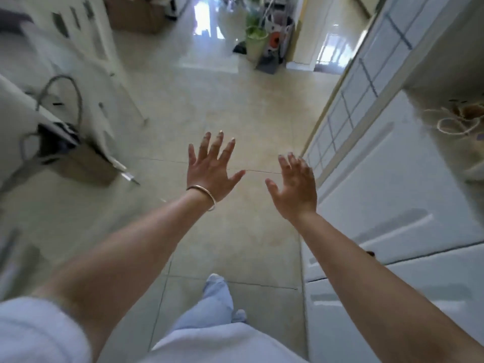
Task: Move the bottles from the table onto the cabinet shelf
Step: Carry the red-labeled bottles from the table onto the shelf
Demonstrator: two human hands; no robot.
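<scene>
The fingers (213,144) of the left hand (209,174) and of the right hand (296,184) are spread, holding nothing, both raised over the floor (235,108). No bottles show; the white cabinet (392,179) stands beside the right hand. The person would best locate the bottles first. The green pot (255,44) holds a plant.

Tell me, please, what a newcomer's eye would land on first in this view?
Two bare hands stretched forward over the tiled floor, fingers spread and holding nothing: the left hand, with a bangle on its wrist, and the right hand. White cabinet doors line the right side; a green potted plant stands far down the hall.
</scene>
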